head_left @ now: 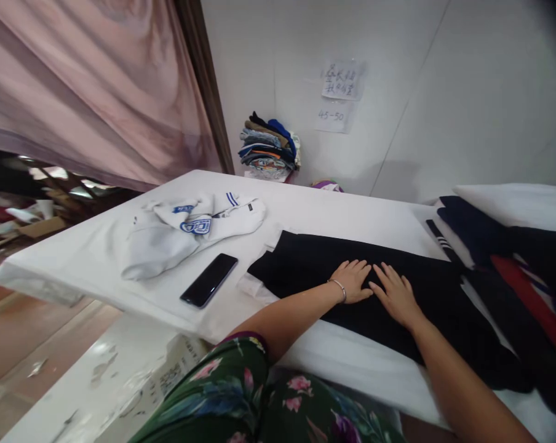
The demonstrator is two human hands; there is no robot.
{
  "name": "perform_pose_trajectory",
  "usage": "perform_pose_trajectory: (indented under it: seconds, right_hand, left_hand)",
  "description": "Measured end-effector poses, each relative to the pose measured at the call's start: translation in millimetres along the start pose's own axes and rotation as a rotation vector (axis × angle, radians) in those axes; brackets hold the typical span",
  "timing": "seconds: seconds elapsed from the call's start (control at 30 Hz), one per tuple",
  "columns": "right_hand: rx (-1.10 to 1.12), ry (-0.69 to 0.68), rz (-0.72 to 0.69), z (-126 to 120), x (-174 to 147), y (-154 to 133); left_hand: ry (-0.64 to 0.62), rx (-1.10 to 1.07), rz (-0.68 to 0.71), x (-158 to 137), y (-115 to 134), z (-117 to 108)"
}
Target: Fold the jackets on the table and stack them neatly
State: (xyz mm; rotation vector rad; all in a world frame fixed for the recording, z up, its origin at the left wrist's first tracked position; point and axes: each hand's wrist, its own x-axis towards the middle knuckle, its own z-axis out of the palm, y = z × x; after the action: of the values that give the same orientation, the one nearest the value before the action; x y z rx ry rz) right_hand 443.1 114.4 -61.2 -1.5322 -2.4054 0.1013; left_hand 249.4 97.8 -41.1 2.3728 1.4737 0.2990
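Black trousers (425,301) lie spread lengthwise on the white-covered table, reaching to the right. My left hand (353,282) rests flat on the cloth, fingers stretched out, with a bracelet at its wrist. Close beside it, my right hand (397,295) also lies flat on the trousers, fingers spread. The two hands nearly meet at the fingertips. Under the left end of the black cloth some clear plastic (254,287) shows. To the left are a dark phone (210,280) and a crumpled white garment (162,243) with blue lettering and stripes.
A heap of folded dark, red and white clothes (527,277) lies at the table's right end. Beyond the white table (324,212) a stack of folded clothes (269,147) stands against the wall. A pink curtain (98,80) hangs at the left.
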Motion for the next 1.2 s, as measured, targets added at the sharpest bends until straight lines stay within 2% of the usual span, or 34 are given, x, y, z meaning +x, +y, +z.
perform_pose_trajectory:
  seconds: [0.07, 0.17, 0.27, 0.33, 0.4, 0.47, 0.53, 0.63, 0.77, 0.97, 1.13, 1.2]
  right_hand:
    - [-0.044, -0.008, 0.001, 16.5, -0.2, 3.8]
    - [-0.062, 0.035, -0.023, 25.7, -5.4, 13.4]
    - [-0.058, 0.054, -0.028, 25.7, -7.9, 17.5]
    - [-0.051, 0.060, -0.021, 25.4, -7.4, 16.8]
    - [-0.031, 0.064, -0.008, 25.5, -6.5, 15.4]
    - [-0.002, 0.074, 0.004, 25.7, -5.7, 14.3]
    - [0.028, 0.093, 0.012, 25.8, -5.4, 14.0]
    - [0.052, 0.111, 0.023, 25.2, -5.4, 14.3]
    - [0.051, 0.087, 0.037, 20.8, -5.8, 12.6]
    - [-0.013, 0.121, 0.014, 13.2, -4.8, -0.3]
    - [-0.089, 0.029, -0.006, 21.9, -3.0, -7.3]
    - [-0.097, 0.034, -0.004, 25.3, -3.4, -6.5]
  left_hand:
    - [-0.016, 0.015, -0.014, -14.9, -10.2, -3.9]
    - [-0.009, 0.059, -0.054, -49.3, -34.9, -14.7]
    - [0.090, 0.086, -0.162, -86.8, -67.7, -36.9]
    - [0.218, 0.091, -0.311, -105.3, -91.4, -58.2]
    - [0.314, 0.086, -0.539, -114.6, -113.9, -80.3]
    - [0.316, 0.051, -0.750, -114.6, -133.1, -97.1]
    - [0.264, -0.001, -0.853, -107.6, -147.1, -104.6]
    - [0.236, -0.050, -0.861, -92.5, -156.2, -101.0]
    - [0.268, -0.088, -0.847, -82.8, -155.8, -91.9]
    - [0.368, -0.123, -0.905, -98.3, -169.5, -94.8]
    - [0.387, -0.179, -0.963, -106.3, -182.4, -92.7]
    - [0.418, -0.203, -0.979, -107.9, -185.7, -92.4]
